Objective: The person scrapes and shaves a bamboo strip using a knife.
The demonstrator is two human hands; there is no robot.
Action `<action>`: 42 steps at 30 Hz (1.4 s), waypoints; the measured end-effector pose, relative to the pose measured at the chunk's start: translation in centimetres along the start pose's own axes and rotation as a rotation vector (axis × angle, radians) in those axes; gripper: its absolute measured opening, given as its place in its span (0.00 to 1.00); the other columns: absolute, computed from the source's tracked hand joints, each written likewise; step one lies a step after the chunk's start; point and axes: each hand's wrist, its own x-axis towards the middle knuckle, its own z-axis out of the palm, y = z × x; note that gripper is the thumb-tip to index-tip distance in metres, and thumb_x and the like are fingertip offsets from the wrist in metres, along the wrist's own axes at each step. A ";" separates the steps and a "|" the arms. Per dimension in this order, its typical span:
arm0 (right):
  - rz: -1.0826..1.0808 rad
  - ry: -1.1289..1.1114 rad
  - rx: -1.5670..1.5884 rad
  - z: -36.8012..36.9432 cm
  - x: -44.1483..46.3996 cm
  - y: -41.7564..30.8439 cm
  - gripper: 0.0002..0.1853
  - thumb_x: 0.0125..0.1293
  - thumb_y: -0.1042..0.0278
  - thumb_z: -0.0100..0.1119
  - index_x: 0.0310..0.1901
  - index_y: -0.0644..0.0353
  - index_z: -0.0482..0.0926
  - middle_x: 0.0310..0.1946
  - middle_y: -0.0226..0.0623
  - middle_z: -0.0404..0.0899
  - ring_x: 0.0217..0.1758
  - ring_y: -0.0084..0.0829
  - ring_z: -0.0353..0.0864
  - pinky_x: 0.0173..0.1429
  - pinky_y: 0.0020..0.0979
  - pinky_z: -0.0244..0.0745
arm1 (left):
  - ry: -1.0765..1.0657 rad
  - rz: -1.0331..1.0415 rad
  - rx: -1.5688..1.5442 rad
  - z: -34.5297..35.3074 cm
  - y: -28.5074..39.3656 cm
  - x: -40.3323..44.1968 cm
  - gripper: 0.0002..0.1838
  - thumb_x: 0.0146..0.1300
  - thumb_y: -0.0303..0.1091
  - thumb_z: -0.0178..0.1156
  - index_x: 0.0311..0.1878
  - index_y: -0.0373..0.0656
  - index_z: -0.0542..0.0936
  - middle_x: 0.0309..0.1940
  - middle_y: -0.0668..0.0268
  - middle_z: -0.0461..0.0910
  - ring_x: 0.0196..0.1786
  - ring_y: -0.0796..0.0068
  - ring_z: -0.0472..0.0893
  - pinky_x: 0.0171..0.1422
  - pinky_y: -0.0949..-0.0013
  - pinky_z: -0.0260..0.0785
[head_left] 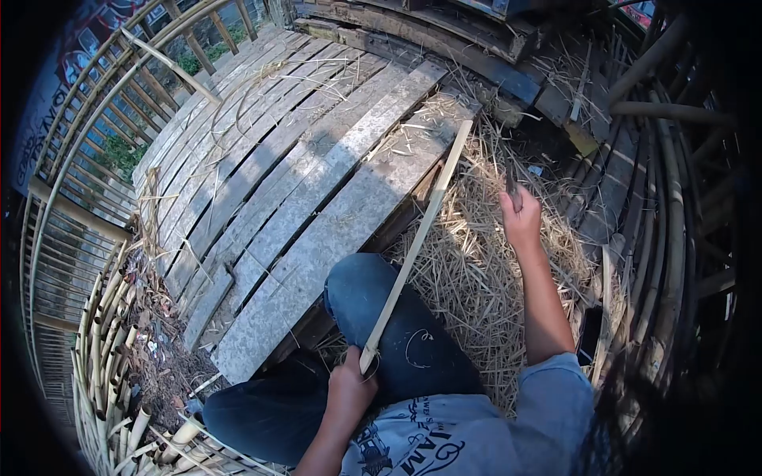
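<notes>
My left hand (350, 389) is closed around the lower end of a long, pale bamboo strip (419, 238). The strip slants up and away across my thigh, its far end near the edge of the wooden platform. To the right, my right hand (521, 220) grips a knife (510, 173), whose dark blade points up and away from me. The knife is apart from the strip, above a thick layer of shavings (468, 278). A thin curled shaving (421, 347) lies on my jeans.
The slatted wooden platform (309, 182) fills the left and middle, with loose shavings on it. A bamboo railing (135, 95) curves along the left. Bamboo poles (673, 238) line the right, and cut bamboo pieces (111, 373) are piled at lower left. Stacked wooden boards (444, 51) stand at the back.
</notes>
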 end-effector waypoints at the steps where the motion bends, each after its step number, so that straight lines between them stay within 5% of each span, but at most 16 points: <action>1: -0.008 -0.087 -0.017 -0.7 -2.4 -1.2 0.19 0.61 0.55 0.69 0.29 0.64 0.75 0.15 0.36 0.72 0.14 0.32 0.67 0.24 0.32 0.63 | -0.015 0.006 -0.004 0.1 0.0 0.3 0.11 0.58 0.23 0.59 0.44 0.35 0.74 0.28 0.40 0.80 0.37 0.38 0.80 0.36 0.45 0.73; 3: -0.129 -0.259 0.117 -0.1 -7.5 -3.7 0.19 0.51 0.54 0.75 0.28 0.57 0.76 0.14 0.32 0.74 0.15 0.33 0.72 0.24 0.33 0.69 | -0.035 0.022 -0.038 0.2 0.0 0.5 0.11 0.58 0.27 0.61 0.42 0.38 0.72 0.27 0.41 0.80 0.34 0.37 0.81 0.38 0.42 0.74; 8: -0.564 -0.551 0.013 3.4 -12.6 -8.0 0.34 0.43 0.26 0.71 0.22 0.55 0.74 0.14 0.32 0.71 0.17 0.38 0.77 0.25 0.37 0.74 | -0.025 0.161 -0.037 0.0 -0.6 0.4 0.12 0.56 0.26 0.63 0.41 0.38 0.72 0.25 0.43 0.80 0.33 0.39 0.81 0.37 0.43 0.74; 11: -0.555 -0.378 -0.002 3.9 -8.1 -6.5 0.34 0.47 0.27 0.69 0.22 0.55 0.73 0.14 0.35 0.72 0.18 0.40 0.78 0.25 0.38 0.71 | -0.018 0.034 0.108 -0.5 -0.4 0.0 0.15 0.55 0.28 0.65 0.42 0.37 0.70 0.22 0.44 0.79 0.28 0.39 0.81 0.33 0.43 0.73; 14: 0.121 -0.266 -0.209 3.3 -1.9 -3.6 0.30 0.63 0.35 0.61 0.27 0.60 0.74 0.13 0.34 0.71 0.18 0.37 0.76 0.27 0.34 0.71 | -0.042 -0.017 0.167 -0.5 0.9 -0.9 0.17 0.55 0.28 0.65 0.44 0.37 0.69 0.22 0.44 0.79 0.28 0.39 0.81 0.33 0.43 0.74; 17: 0.237 -0.075 0.117 1.7 0.3 -0.7 0.31 0.67 0.35 0.56 0.26 0.61 0.73 0.13 0.30 0.67 0.16 0.27 0.70 0.24 0.33 0.66 | -0.036 -0.022 0.166 -1.0 0.7 -0.6 0.17 0.55 0.27 0.65 0.42 0.37 0.68 0.23 0.43 0.79 0.30 0.38 0.81 0.34 0.42 0.73; 19: 0.135 -0.059 0.328 -0.6 -2.8 -2.8 0.33 0.66 0.32 0.55 0.26 0.61 0.72 0.13 0.28 0.64 0.17 0.20 0.67 0.23 0.32 0.64 | -0.021 -0.031 0.140 -0.9 0.0 0.0 0.15 0.55 0.26 0.66 0.39 0.37 0.69 0.24 0.43 0.79 0.32 0.37 0.80 0.34 0.42 0.72; 21: 0.006 -0.273 0.158 -1.4 -7.0 -5.0 0.35 0.61 0.28 0.58 0.25 0.60 0.72 0.13 0.30 0.67 0.16 0.24 0.71 0.23 0.33 0.66 | -0.051 0.032 0.125 0.0 -1.1 -0.2 0.21 0.54 0.28 0.64 0.49 0.38 0.68 0.23 0.44 0.80 0.30 0.39 0.82 0.37 0.42 0.74; 25: -0.552 -0.533 -0.199 0.5 -11.8 -9.5 0.37 0.49 0.20 0.61 0.24 0.55 0.72 0.15 0.32 0.73 0.19 0.37 0.80 0.27 0.38 0.75 | -0.053 0.138 0.028 0.1 -1.3 0.5 0.21 0.54 0.26 0.64 0.50 0.36 0.68 0.22 0.42 0.79 0.30 0.37 0.81 0.36 0.42 0.73; 28: -0.565 -0.344 -0.137 2.1 -9.1 -4.7 0.37 0.50 0.20 0.60 0.25 0.55 0.73 0.15 0.34 0.72 0.19 0.37 0.79 0.28 0.37 0.75 | -0.063 0.113 0.039 0.2 -2.1 0.3 0.21 0.54 0.27 0.64 0.50 0.37 0.68 0.23 0.42 0.79 0.31 0.37 0.81 0.36 0.42 0.73; 30: -0.238 -0.140 -0.209 2.0 -6.4 -1.9 0.36 0.60 0.22 0.52 0.24 0.56 0.71 0.13 0.31 0.70 0.15 0.33 0.75 0.23 0.33 0.72 | -0.057 0.101 0.038 -0.4 -1.4 -0.4 0.20 0.54 0.27 0.64 0.49 0.37 0.69 0.24 0.41 0.79 0.31 0.37 0.81 0.36 0.42 0.73; 32: 0.567 -0.060 0.435 1.7 -3.2 -3.5 0.34 0.70 0.28 0.41 0.25 0.56 0.69 0.13 0.29 0.68 0.12 0.26 0.69 0.18 0.28 0.66 | -0.042 0.074 0.018 -0.5 -1.6 -0.5 0.19 0.55 0.27 0.64 0.48 0.37 0.69 0.25 0.41 0.79 0.31 0.37 0.81 0.36 0.41 0.73; 34: 0.642 0.130 0.959 1.1 -2.8 -7.6 0.31 0.76 0.35 0.36 0.27 0.57 0.68 0.14 0.28 0.67 0.13 0.21 0.66 0.17 0.24 0.63 | -0.045 0.094 -0.077 -0.3 -2.6 -0.4 0.18 0.55 0.27 0.63 0.48 0.37 0.70 0.26 0.40 0.80 0.33 0.36 0.81 0.37 0.40 0.72; 37: 0.228 -0.180 0.646 1.6 -6.7 -9.8 0.29 0.71 0.37 0.52 0.28 0.59 0.68 0.14 0.26 0.66 0.15 0.20 0.67 0.20 0.24 0.64 | -0.072 0.116 -0.222 -0.7 -2.6 -0.6 0.13 0.55 0.26 0.61 0.42 0.36 0.71 0.24 0.43 0.77 0.31 0.39 0.81 0.37 0.46 0.73; 39: -0.169 -0.477 -0.039 2.1 -9.1 -10.8 0.30 0.55 0.34 0.68 0.26 0.57 0.73 0.16 0.31 0.73 0.18 0.34 0.76 0.25 0.34 0.73 | -0.161 0.174 -0.300 -1.4 -3.1 -0.5 0.11 0.54 0.25 0.60 0.39 0.36 0.71 0.23 0.45 0.75 0.29 0.43 0.79 0.37 0.50 0.72; 42: -0.427 -0.549 -0.201 3.4 -9.4 -11.0 0.30 0.50 0.32 0.71 0.26 0.55 0.74 0.18 0.35 0.77 0.21 0.40 0.81 0.28 0.37 0.76 | -0.225 0.233 -0.418 -1.7 -2.8 -1.0 0.08 0.53 0.24 0.59 0.33 0.36 0.69 0.21 0.54 0.69 0.26 0.57 0.71 0.34 0.58 0.67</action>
